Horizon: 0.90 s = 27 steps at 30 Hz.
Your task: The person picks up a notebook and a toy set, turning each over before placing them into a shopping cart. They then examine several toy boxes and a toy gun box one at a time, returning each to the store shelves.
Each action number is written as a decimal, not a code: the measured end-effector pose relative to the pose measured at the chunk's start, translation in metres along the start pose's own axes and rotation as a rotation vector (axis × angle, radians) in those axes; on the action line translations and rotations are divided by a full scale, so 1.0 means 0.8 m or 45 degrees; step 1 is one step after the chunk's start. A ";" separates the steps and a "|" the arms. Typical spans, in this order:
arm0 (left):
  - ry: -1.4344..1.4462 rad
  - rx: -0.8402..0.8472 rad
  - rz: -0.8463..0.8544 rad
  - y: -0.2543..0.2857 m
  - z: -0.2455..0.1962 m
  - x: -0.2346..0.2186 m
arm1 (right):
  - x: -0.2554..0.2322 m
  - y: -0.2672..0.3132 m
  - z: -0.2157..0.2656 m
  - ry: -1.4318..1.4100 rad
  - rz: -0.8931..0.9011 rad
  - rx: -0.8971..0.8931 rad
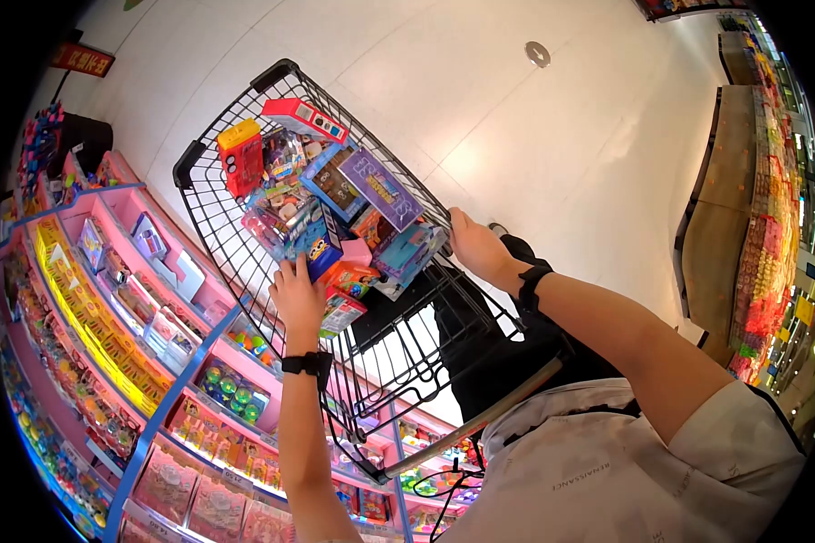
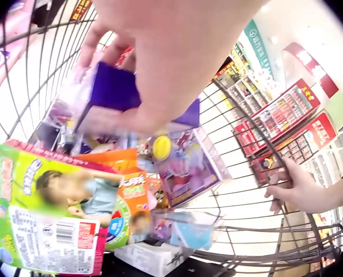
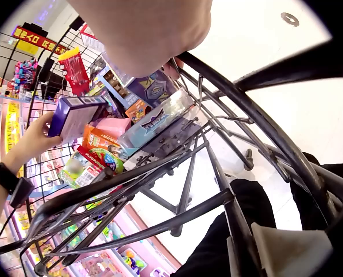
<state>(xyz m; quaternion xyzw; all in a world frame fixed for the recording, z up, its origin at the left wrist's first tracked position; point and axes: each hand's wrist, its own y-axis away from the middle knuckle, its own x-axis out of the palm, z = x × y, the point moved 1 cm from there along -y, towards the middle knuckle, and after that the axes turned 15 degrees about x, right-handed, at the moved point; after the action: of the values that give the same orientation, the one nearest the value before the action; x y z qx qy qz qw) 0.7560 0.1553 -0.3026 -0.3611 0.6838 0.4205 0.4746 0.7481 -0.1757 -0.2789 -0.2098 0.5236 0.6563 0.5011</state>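
Gripping a purple toy box (image 3: pixel 73 115) at the near left of the wire cart's (image 1: pixel 204 195) heap, the left hand (image 1: pixel 297 294) curls around it, while the right hand (image 1: pixel 476 249) clasps the cart's right rim.

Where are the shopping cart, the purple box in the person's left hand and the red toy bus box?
shopping cart (image 1: pixel 210 136), head view, on its black wire rim.
purple box (image 3: pixel 74 115), right wrist view, on its front face.
left hand (image 1: pixel 297 291), head view, on its back.
red toy bus box (image 1: pixel 242 158), head view, on its red front.
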 end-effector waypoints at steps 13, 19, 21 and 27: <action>0.369 0.191 0.121 -0.058 -0.025 0.007 | 0.003 -0.004 -0.003 -0.012 0.041 0.029; 0.557 0.258 0.010 -0.054 -0.009 0.018 | 0.003 -0.004 -0.001 -0.015 0.039 0.077; 0.466 0.254 -0.142 -0.050 0.002 0.021 | 0.003 -0.005 -0.002 -0.010 0.030 0.050; 0.152 -0.203 -0.643 -0.047 0.004 0.013 | 0.005 -0.007 -0.002 -0.056 0.016 0.047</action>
<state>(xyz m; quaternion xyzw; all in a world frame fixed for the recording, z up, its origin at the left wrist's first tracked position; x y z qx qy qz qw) 0.7874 0.1428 -0.3217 -0.5806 0.5635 0.3193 0.4933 0.7512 -0.1758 -0.2852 -0.1827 0.5256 0.6542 0.5122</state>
